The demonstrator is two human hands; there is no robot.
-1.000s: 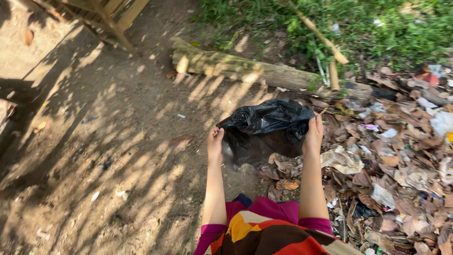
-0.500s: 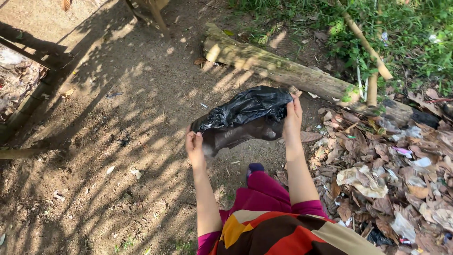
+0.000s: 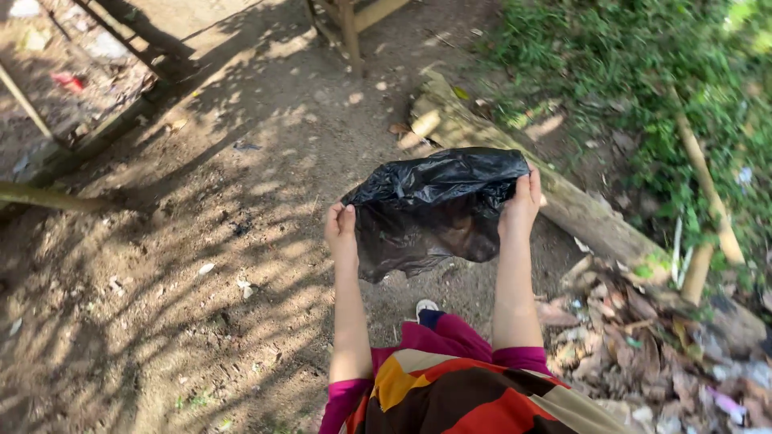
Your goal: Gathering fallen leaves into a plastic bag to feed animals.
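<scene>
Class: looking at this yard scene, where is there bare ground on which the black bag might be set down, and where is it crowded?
Bare dirt ground lies left of the left hand, between the log and the wooden frame. The black bag hangs between both hands; the right hand grips its other edge. Crowded: the leaf litter at right.

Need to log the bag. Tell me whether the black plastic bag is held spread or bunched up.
Spread. The left hand and right hand grip opposite edges of the black plastic bag, stretching it between them off the ground.
</scene>
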